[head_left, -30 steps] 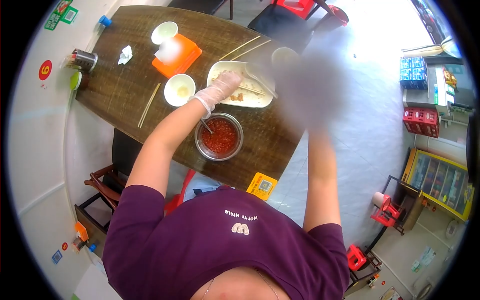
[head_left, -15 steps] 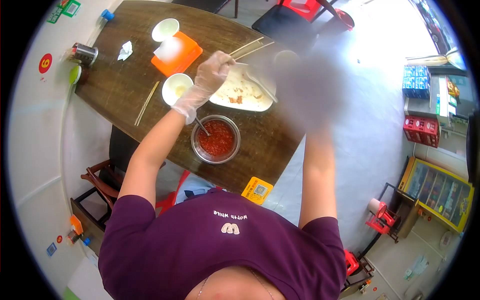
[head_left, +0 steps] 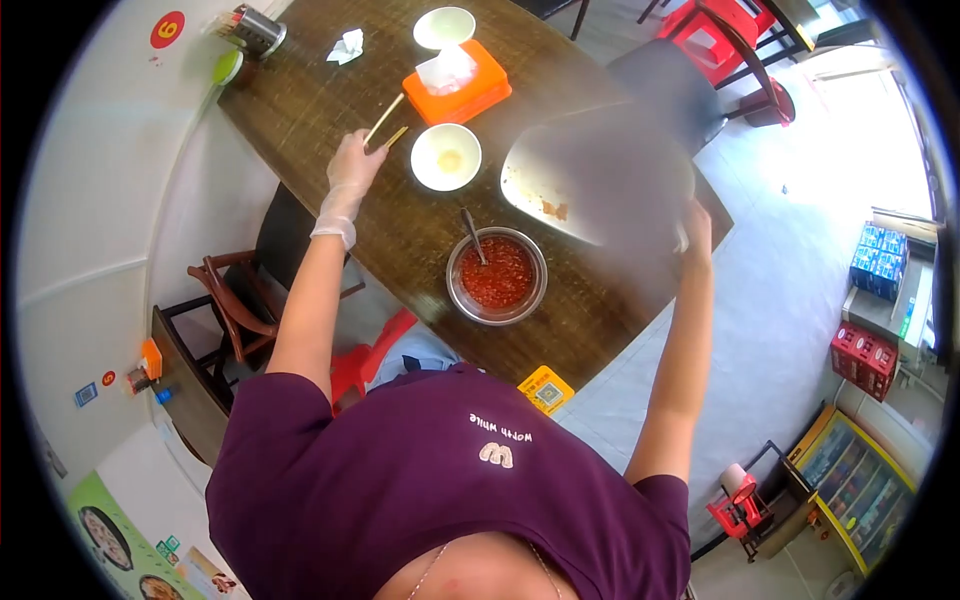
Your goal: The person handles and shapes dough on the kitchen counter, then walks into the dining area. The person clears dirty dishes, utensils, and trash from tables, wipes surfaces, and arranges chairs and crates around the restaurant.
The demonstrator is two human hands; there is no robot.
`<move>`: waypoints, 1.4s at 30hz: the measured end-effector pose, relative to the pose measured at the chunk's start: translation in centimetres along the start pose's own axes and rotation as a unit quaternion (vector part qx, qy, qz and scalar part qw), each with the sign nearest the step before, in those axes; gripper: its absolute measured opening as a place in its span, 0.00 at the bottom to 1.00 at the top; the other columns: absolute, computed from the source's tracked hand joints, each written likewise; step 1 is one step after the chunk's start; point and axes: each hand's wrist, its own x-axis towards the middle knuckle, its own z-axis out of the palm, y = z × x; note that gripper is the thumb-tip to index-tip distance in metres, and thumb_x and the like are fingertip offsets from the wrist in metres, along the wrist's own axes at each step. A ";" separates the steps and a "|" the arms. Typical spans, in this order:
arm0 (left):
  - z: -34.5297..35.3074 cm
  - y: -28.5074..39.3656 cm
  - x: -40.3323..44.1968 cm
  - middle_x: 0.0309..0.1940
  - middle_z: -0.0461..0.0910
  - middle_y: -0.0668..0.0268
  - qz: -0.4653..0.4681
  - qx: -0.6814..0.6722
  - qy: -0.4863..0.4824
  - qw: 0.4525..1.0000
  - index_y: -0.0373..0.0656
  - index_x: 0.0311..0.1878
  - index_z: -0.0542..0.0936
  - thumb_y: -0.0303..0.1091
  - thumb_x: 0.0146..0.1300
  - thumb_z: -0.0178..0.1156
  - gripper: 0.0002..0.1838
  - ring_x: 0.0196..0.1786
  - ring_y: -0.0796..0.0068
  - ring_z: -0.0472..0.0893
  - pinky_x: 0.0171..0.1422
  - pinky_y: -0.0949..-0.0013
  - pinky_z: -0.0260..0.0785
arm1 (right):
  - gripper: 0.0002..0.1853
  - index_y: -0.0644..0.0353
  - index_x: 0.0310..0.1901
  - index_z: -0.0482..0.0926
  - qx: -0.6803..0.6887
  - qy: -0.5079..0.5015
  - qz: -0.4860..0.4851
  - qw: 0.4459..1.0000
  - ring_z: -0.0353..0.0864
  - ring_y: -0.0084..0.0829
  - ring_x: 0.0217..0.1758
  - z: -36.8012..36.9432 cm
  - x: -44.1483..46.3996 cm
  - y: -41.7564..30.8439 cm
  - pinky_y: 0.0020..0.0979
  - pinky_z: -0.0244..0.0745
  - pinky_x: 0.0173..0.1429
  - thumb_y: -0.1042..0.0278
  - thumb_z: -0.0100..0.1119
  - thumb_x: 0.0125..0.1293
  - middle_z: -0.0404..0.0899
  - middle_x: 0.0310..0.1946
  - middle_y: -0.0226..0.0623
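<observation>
My left hand [head_left: 352, 168], in a clear plastic glove, is closed around wooden chopsticks [head_left: 383, 119] at the left of the table. Their ends stick out past my fingers toward the orange tissue box. My right hand [head_left: 697, 235] is by the right end of a large white plate [head_left: 524, 193] with food scraps; a grey blur covers its fingers and much of the plate, so contact is unclear. Between my arms stands a metal bowl [head_left: 541, 283] of red chilli sauce with a spoon [head_left: 472, 232] in it. A white bowl [head_left: 446, 157] with some leftover liquid is right of my left hand.
An orange tissue box [head_left: 478, 92], another white bowl [head_left: 444, 27] and a crumpled tissue [head_left: 345, 46] lie farther back on the wooden table [head_left: 400, 255]. A metal chopstick holder [head_left: 258, 30] stands by the wall. A yellow code card [head_left: 546, 390] is at the near edge.
My left hand has moved from above the plate, holding chopsticks, to the left where other chopsticks lay. My right hand has come down beside the plate's right end. The camera view has shifted.
</observation>
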 end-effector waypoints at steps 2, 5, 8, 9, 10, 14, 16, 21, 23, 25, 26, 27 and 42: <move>2.2 -1.9 -0.3 0.37 0.74 0.60 0.043 0.044 0.057 0.996 0.45 0.46 0.73 0.39 0.51 0.56 0.18 0.42 0.58 0.75 0.44 0.58 0.67 | 0.11 0.73 0.37 0.72 -0.030 -0.012 0.011 0.999 0.78 0.31 0.20 2.3 -2.4 -0.8 0.27 0.76 0.24 0.75 0.47 0.55 0.77 0.25 0.45; 3.3 -3.1 0.2 0.37 0.74 0.58 0.020 0.049 0.050 0.997 0.44 0.43 0.73 0.32 0.51 0.53 0.14 0.42 0.56 0.75 0.44 0.56 0.68 | 0.10 0.71 0.37 0.73 0.087 -0.049 0.072 0.992 0.77 0.29 0.19 5.2 -3.1 1.7 0.27 0.75 0.22 0.75 0.49 0.54 0.77 0.23 0.42; 2.9 -3.0 0.6 0.37 0.75 0.57 0.015 0.072 0.003 0.997 0.43 0.39 0.73 0.28 0.49 0.51 0.11 0.42 0.55 0.75 0.44 0.56 0.68 | 0.09 0.70 0.36 0.74 0.068 -0.151 0.121 0.979 0.76 0.29 0.18 7.4 -2.6 3.1 0.26 0.73 0.21 0.77 0.49 0.52 0.76 0.22 0.40; 2.7 -2.7 0.5 0.36 0.75 0.55 0.004 0.078 -0.010 0.997 0.42 0.36 0.72 0.28 0.49 0.51 0.09 0.41 0.54 0.75 0.44 0.57 0.68 | 0.10 0.70 0.36 0.74 0.059 -0.180 0.123 0.974 0.76 0.28 0.18 7.5 -1.1 5.6 0.26 0.74 0.21 0.77 0.49 0.52 0.76 0.22 0.40; 3.1 -3.0 0.8 0.36 0.75 0.54 0.002 0.089 -0.005 0.996 0.41 0.35 0.72 0.29 0.48 0.52 0.09 0.41 0.54 0.75 0.45 0.56 0.68 | 0.10 0.70 0.36 0.74 0.055 -0.181 0.113 0.975 0.75 0.27 0.18 7.9 -0.1 7.0 0.25 0.73 0.21 0.77 0.49 0.53 0.76 0.22 0.39; 2.9 -3.0 0.4 0.35 0.76 0.54 -0.021 0.085 -0.005 0.996 0.40 0.35 0.72 0.33 0.48 0.54 0.11 0.41 0.53 0.75 0.45 0.55 0.68 | 0.09 0.69 0.34 0.76 -0.014 -0.159 0.120 0.980 0.75 0.25 0.18 9.3 -0.2 5.6 0.24 0.71 0.21 0.74 0.51 0.52 0.76 0.22 0.37; 2.5 -2.6 0.3 0.35 0.76 0.54 -0.040 0.076 -0.029 0.996 0.40 0.35 0.73 0.34 0.48 0.54 0.11 0.41 0.53 0.75 0.45 0.55 0.68 | 0.09 0.67 0.32 0.77 -0.075 -0.154 0.108 0.979 0.73 0.23 0.17 9.1 -0.8 4.5 0.24 0.70 0.21 0.71 0.53 0.53 0.75 0.20 0.34; 3.8 -3.7 1.2 0.36 0.75 0.52 -0.014 0.083 -0.030 0.996 0.39 0.37 0.71 0.35 0.50 0.55 0.12 0.41 0.52 0.75 0.43 0.55 0.67 | 0.13 0.69 0.32 0.76 -0.193 -0.137 0.053 0.970 0.73 0.24 0.15 7.9 -0.3 1.6 0.23 0.69 0.17 0.64 0.56 0.54 0.74 0.18 0.36; 3.6 -3.7 1.3 0.36 0.75 0.51 -0.019 0.049 -0.031 0.998 0.39 0.38 0.70 0.33 0.50 0.55 0.13 0.41 0.51 0.75 0.43 0.55 0.67 | 0.13 0.66 0.35 0.76 -0.301 -0.100 -0.004 0.948 0.75 0.26 0.18 7.6 1.3 -0.5 0.26 0.70 0.20 0.64 0.55 0.54 0.75 0.21 0.37; 3.1 -3.2 1.3 0.36 0.74 0.50 -0.031 0.051 -0.044 0.997 0.39 0.39 0.70 0.32 0.50 0.55 0.13 0.41 0.51 0.75 0.44 0.55 0.67 | 0.12 0.61 0.39 0.76 -0.441 -0.052 -0.131 0.886 0.77 0.31 0.28 8.0 4.3 -1.3 0.30 0.72 0.29 0.67 0.54 0.52 0.76 0.28 0.38; 3.0 -3.1 1.4 0.36 0.74 0.50 -0.037 0.053 -0.049 0.997 0.39 0.39 0.70 0.32 0.50 0.55 0.13 0.41 0.51 0.75 0.44 0.55 0.67 | 0.13 0.59 0.41 0.75 -0.503 -0.025 -0.229 0.833 0.77 0.33 0.34 8.4 6.1 -0.9 0.31 0.73 0.33 0.69 0.53 0.52 0.76 0.32 0.38; 3.0 -3.1 1.4 0.37 0.74 0.48 -0.043 0.057 -0.056 0.996 0.39 0.39 0.71 0.34 0.52 0.53 0.13 0.41 0.50 0.75 0.44 0.55 0.67 | 0.15 0.56 0.43 0.74 -0.555 0.003 -0.323 0.767 0.77 0.35 0.39 8.9 7.3 -0.8 0.33 0.73 0.37 0.71 0.53 0.51 0.76 0.36 0.38; -2.2 -4.4 18.7 0.37 0.77 0.52 -0.103 -0.208 0.155 0.960 0.44 0.43 0.73 0.50 0.53 0.54 0.21 0.42 0.50 0.74 0.45 0.59 0.65 | 0.08 0.58 0.34 0.73 -0.698 -0.156 -0.336 0.613 0.72 0.39 0.46 12.2 16.3 2.0 0.38 0.71 0.45 0.73 0.53 0.48 0.73 0.38 0.37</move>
